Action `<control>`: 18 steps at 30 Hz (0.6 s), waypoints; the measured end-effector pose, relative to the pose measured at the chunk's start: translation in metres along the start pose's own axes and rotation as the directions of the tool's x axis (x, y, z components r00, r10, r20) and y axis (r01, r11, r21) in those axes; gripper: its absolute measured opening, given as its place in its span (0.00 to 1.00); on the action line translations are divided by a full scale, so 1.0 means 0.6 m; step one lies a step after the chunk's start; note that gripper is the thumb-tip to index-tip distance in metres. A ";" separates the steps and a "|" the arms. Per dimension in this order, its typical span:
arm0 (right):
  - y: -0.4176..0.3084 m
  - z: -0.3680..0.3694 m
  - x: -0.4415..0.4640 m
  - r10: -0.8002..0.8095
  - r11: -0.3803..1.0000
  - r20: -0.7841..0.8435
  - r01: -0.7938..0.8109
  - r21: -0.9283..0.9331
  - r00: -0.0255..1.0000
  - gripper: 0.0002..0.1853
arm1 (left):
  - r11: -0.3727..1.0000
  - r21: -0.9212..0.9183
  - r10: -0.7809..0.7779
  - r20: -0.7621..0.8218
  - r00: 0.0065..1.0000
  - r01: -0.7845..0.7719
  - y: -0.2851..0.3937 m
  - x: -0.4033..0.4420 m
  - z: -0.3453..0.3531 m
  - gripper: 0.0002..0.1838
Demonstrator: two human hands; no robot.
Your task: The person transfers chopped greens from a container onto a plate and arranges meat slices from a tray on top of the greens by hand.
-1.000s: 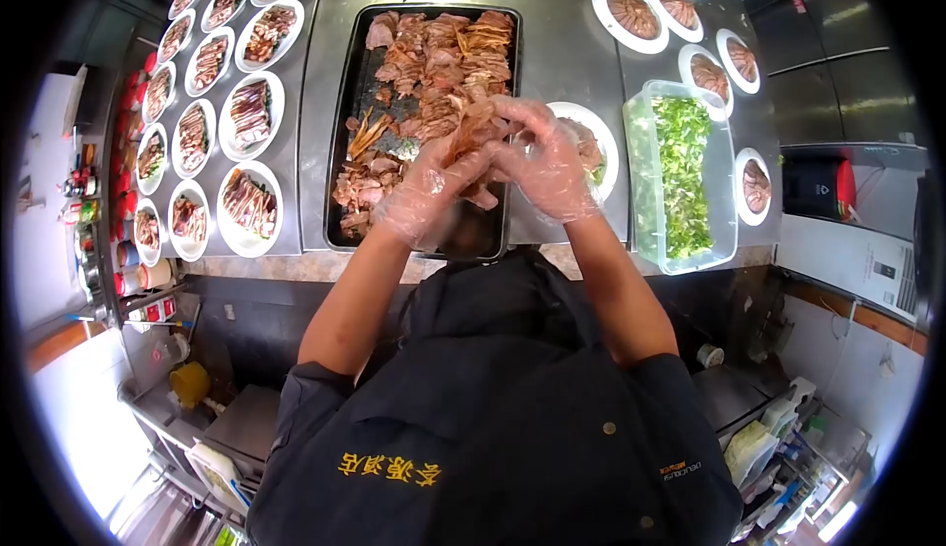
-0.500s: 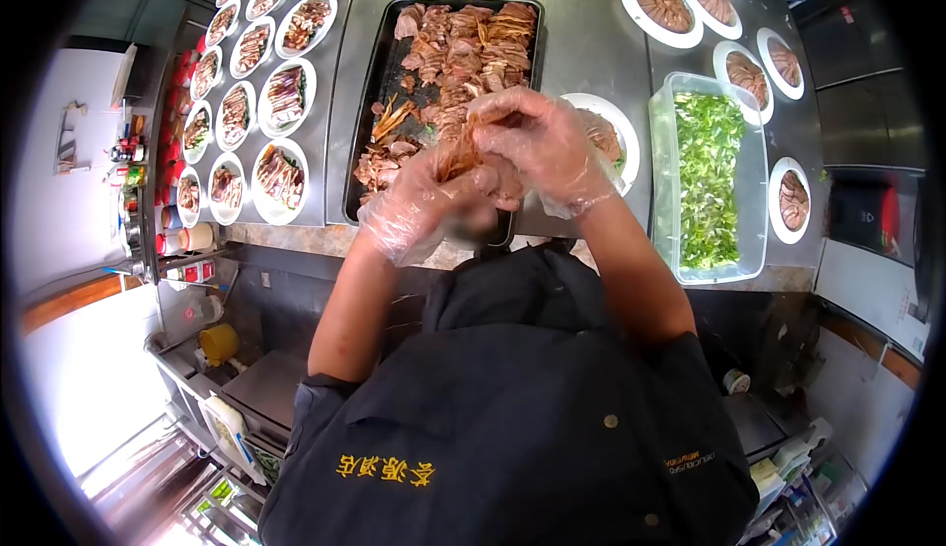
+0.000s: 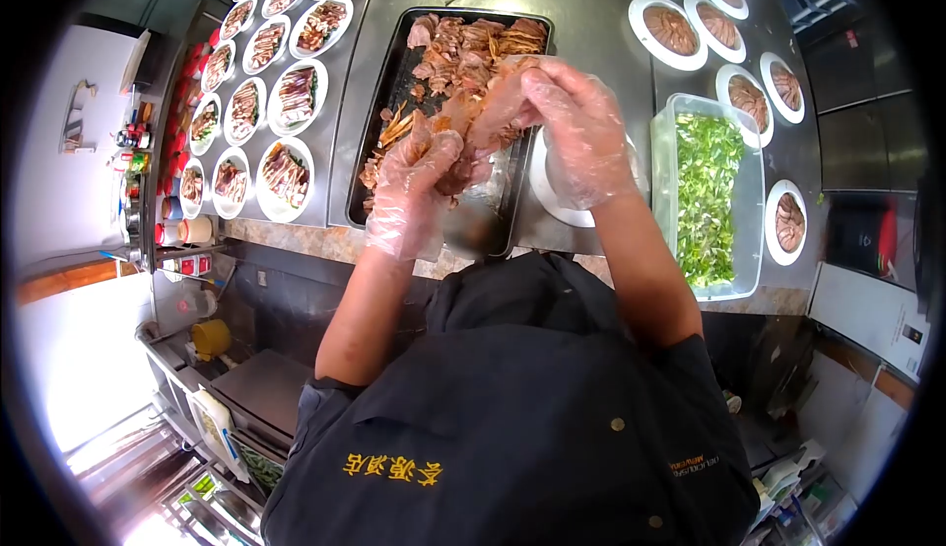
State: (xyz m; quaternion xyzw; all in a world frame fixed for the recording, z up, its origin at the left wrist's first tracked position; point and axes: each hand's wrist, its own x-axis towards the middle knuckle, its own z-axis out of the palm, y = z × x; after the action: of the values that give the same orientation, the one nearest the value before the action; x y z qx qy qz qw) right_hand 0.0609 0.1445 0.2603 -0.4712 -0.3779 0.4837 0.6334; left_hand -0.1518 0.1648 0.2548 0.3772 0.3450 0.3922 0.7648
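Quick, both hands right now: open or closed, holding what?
Left hand: closed, holding sliced meat over the black tray.
Right hand: closed, pinching sliced meat too.

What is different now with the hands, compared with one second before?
The left hand moved left, the right hand right and slightly up, so they are farther apart. Both still hold meat. The tray and greens container stayed in place.
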 end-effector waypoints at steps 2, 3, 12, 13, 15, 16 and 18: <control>-0.022 0.008 -0.008 0.020 0.992 0.042 -0.025 0.123 0.999 0.14 | 0.999 -0.035 0.023 -0.009 1.000 -0.023 0.000 0.002 -0.005 0.26; -0.031 0.013 -0.012 0.041 0.968 0.081 -0.060 0.246 0.996 0.14 | 0.994 -0.103 0.041 0.013 0.999 -0.040 0.001 0.002 -0.005 0.26; 0.002 0.044 0.003 0.012 0.979 0.038 -0.004 -0.202 0.999 0.13 | 0.955 -0.295 0.004 0.111 0.994 0.029 -0.014 0.013 -0.023 0.26; 0.002 0.047 0.003 0.017 0.978 0.033 -0.010 -0.210 0.999 0.13 | 0.985 -0.170 -0.010 0.090 0.996 0.025 -0.018 0.017 -0.028 0.24; 0.003 0.049 -0.003 0.029 0.973 0.066 -0.013 -0.228 0.997 0.12 | 0.998 -0.055 -0.037 0.075 0.996 0.042 -0.023 0.022 -0.034 0.23; 0.010 0.042 -0.004 0.039 0.970 0.050 -0.026 -0.242 0.998 0.12 | 0.991 0.114 -0.078 0.014 0.997 0.076 -0.022 0.025 -0.036 0.22; 0.036 0.018 -0.003 -0.011 0.943 0.131 0.054 -0.330 0.991 0.11 | 0.954 0.266 -0.130 -0.037 0.991 0.136 -0.035 0.027 -0.037 0.22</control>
State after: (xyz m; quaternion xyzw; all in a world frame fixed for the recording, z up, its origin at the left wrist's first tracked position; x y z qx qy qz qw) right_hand 0.0446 0.1470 0.2421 -0.5333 -0.5013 0.4315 0.5273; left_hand -0.1555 0.1768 0.2228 0.4492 0.4267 0.2932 0.7282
